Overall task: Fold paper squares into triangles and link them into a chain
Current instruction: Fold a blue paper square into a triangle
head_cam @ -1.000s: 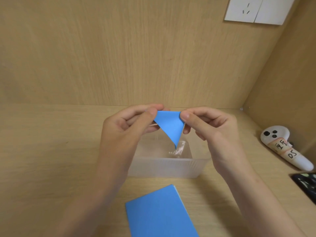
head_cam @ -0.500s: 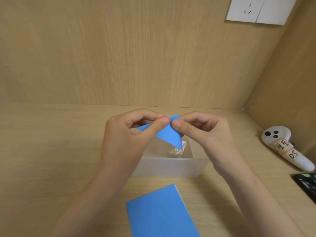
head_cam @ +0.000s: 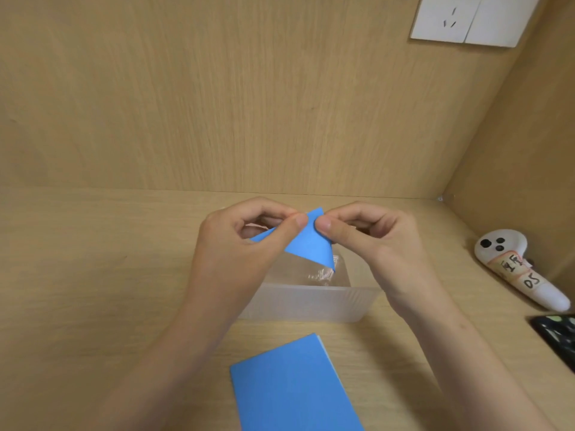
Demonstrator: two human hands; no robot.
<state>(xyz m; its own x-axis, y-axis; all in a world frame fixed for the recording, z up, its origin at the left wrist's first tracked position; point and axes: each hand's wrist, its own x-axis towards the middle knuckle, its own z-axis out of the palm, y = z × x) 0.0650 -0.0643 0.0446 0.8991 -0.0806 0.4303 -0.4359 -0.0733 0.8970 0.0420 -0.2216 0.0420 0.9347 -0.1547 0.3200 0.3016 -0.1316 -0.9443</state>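
A small blue paper triangle [head_cam: 311, 247] hangs in the air above a clear plastic box [head_cam: 311, 301]. My left hand [head_cam: 239, 259] pinches its upper left part between thumb and fingers. My right hand [head_cam: 373, 241] pinches the top corner, with its thumb tip close to my left thumb tip. The triangle's lower point curls downward over the box. A stack of blue paper squares [head_cam: 292, 387] lies flat on the wooden desk near the front edge, below my hands.
A white handheld controller with a handwritten label [head_cam: 516, 269] lies at the right by the side wall. A dark device [head_cam: 557, 337] pokes in at the right edge. A wall socket [head_cam: 466, 18] sits high on the back panel.
My thumbs have come together at the paper's top corner. The triangle has tilted, with its left corner now dipping behind my left hand.
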